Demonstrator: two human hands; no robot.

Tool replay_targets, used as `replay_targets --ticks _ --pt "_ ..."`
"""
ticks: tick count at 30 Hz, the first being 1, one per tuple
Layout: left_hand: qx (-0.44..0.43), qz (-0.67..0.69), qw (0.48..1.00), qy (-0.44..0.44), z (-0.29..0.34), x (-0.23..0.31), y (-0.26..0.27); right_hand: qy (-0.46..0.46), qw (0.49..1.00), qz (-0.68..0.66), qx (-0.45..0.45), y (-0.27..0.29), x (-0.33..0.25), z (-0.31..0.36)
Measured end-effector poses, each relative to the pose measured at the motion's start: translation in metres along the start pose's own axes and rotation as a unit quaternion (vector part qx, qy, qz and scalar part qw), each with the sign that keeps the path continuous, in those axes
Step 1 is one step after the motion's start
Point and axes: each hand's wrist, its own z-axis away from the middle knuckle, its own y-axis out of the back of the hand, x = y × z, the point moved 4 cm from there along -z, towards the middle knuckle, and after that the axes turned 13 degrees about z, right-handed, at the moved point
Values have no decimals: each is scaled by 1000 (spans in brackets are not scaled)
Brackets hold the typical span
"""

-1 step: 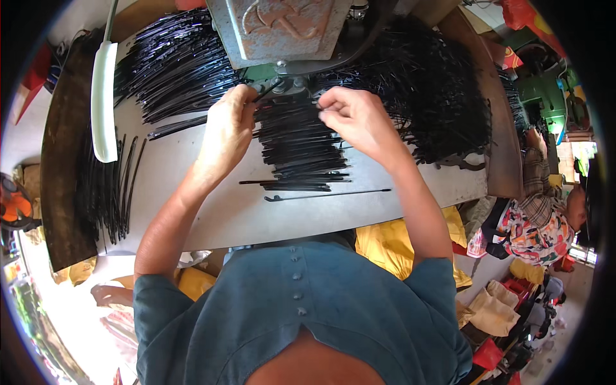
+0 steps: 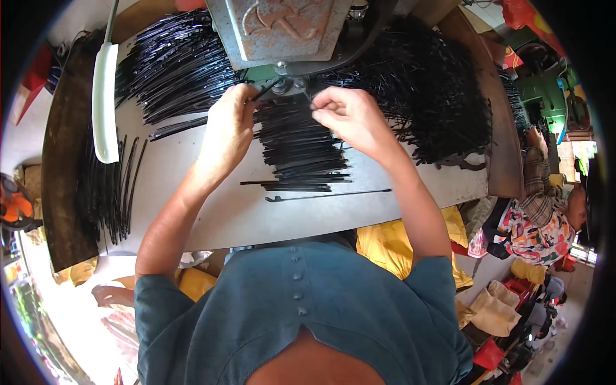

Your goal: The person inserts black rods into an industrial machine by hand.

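Observation:
My left hand [image 2: 232, 125] is closed in a pinch on a thin black rod [image 2: 265, 90], much like an umbrella rib. The rod's far end points up and right to the metal fittings [image 2: 287, 83] under the machine head [image 2: 282, 29]. Right of these fittings, my right hand [image 2: 350, 115] is closed too, thumb and forefinger together. A thin dark sliver shows at its fingertips, too small and blurred to name. Between my wrists lies a stack of black rods [image 2: 301, 144] on the pale tabletop. One single rod [image 2: 330, 195] with a hooked end lies nearer me.
Large piles of black rods lie at the back left [image 2: 176, 70] and back right [image 2: 430, 90]. More rods [image 2: 106, 186] rest along the left edge. A white-sleeved lever [image 2: 104, 102] hangs at left. Yellow sacking [image 2: 398, 247] sits below the front edge. Another person [image 2: 536, 218] is at far right.
My right hand has shifted slightly left, bringing its fingertips closer to the fittings under the machine head. My left hand has hardly moved and keeps its rod.

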Motion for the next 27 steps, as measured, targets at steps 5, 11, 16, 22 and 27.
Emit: replay_targets --ticks 5,11,16,22,27 --pt "14 -87 992 -91 -4 7 2 -94 983 -158 -28 -14 -1 -11" --pt "8 -95 992 -80 -6 7 5 -72 974 -213 25 -17 8 -16" --pt "2 -80 994 -78 -6 8 6 -89 967 -236 31 -14 4 -14" --pt "1 -72 995 -75 -6 10 6 -105 958 -262 42 -12 4 -13" --pt "-1 -67 996 -65 -7 8 7 -105 956 -271 37 -12 3 -13"
